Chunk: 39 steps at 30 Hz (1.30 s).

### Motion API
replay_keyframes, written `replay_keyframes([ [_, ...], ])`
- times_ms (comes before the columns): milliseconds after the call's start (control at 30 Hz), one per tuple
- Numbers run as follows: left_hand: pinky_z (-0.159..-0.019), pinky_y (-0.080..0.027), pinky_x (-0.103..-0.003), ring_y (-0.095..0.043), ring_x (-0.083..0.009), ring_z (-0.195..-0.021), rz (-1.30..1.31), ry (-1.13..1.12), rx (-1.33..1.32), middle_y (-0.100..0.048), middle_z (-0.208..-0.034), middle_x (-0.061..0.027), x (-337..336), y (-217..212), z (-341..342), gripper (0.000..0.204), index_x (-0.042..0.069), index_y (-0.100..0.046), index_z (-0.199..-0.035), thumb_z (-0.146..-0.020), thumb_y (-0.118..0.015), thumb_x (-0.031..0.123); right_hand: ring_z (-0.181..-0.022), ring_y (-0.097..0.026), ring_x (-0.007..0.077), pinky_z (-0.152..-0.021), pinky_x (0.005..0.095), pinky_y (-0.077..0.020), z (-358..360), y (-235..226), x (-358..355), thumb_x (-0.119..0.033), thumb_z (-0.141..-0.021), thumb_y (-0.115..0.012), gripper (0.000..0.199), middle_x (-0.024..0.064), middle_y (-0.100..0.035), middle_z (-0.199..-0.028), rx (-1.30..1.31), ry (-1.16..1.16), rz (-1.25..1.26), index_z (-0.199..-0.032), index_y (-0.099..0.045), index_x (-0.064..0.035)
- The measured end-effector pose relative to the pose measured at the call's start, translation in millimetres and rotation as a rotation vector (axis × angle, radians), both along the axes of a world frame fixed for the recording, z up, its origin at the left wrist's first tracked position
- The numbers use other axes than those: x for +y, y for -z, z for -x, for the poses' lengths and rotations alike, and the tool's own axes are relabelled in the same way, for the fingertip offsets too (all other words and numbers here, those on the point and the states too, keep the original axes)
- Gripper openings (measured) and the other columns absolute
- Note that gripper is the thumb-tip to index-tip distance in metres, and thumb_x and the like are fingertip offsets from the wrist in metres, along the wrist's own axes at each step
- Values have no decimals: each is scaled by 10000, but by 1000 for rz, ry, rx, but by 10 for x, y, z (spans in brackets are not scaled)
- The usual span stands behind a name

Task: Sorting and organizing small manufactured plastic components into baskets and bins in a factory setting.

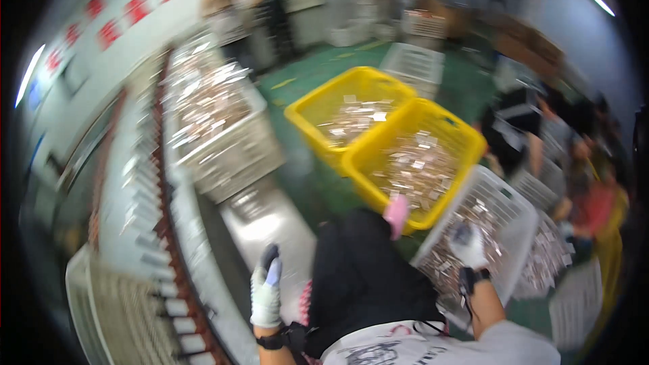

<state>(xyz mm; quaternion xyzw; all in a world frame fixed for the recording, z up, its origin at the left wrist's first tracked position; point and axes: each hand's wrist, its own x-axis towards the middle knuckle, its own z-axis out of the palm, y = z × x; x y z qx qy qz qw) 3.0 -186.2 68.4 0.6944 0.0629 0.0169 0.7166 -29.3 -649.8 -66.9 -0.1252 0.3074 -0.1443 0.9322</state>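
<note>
1. The right hand (468,245), in a pale glove, reaches down into the near white crate (515,208) on the right, over a heap of small pieces (443,263). The blur there is strong, so I cannot tell whether its fingers grasp any.
2. The left hand (266,290), also gloved, is released: its fingers point up with nothing visible in them, above the near end of a shiny metal surface (291,220).
3. The near crate probably sits at the person's right so that its contents lie within an easy arm's reach.
4. Two yellow baskets (365,186) stand side by side beyond the lap, each holding similar pieces; their high walls likely keep the loose load from spilling.
5. On the far left, a loaded white bin (236,165) stands beside the conveyor (138,230), perhaps for short transfers.
6. The pieces under the right hand look small, flat and shiny, silvery with coppery-brown tones, lying jumbled at many angles.
</note>
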Motion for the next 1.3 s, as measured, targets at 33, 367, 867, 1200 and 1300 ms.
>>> replay_keyframes([
  [33, -976, -320, -298, -444, -190, -1124, 35, -82, -17, -485, -1211, -134, 69, -36, 39, 431, -36, -422, -1242, -880, -508, 181, -722, -596, 191, -678, 333, -511, -37, 38, -5, -287, -848, -537, 222, 55, -636, -804, -64, -73, 73, -839, -605, -76],
  [367, -1043, -242, -323, -298, -232, -1264, -264, -869, -408, -284, -1378, -139, 832, -143, 413, 508, -3, -227, -1351, -906, -447, 102, -832, -596, 203, -764, 358, -488, -900, -389, 1765, -294, -904, -446, 322, 84, -637, -941, -242, -732, -278, -1045, -589, -43],
  [867, -963, -297, -293, -411, -220, -1111, -165, -1264, -217, -425, -1277, -139, 2078, -293, -206, 525, 0, -312, -1322, -895, -480, 256, -852, -606, 214, -801, 378, -484, -838, -343, 1763, -253, -914, -417, 309, 100, -639, -948, -315, -714, -272, -1077, -575, -44],
  [1200, -690, -455, -270, -559, -165, -785, -219, -1153, -385, -609, -928, -83, 2277, -211, -542, 269, 0, -566, -1031, -846, -565, 194, -870, -589, 218, -810, 376, -469, -798, -399, 1690, -247, -886, -472, 287, 102, -615, -948, -338, -663, -354, -1040, -580, -29],
  [1300, -647, -464, -259, -554, -159, -758, -540, -910, -36, -589, -963, -93, 2325, 173, -1041, 324, -3, -531, -1071, -869, -496, 247, -871, -557, 216, -800, 373, -461, -975, -287, 1823, -252, -854, -529, 274, 87, -579, -947, -391, -868, -168, -1032, -541, -43],
])
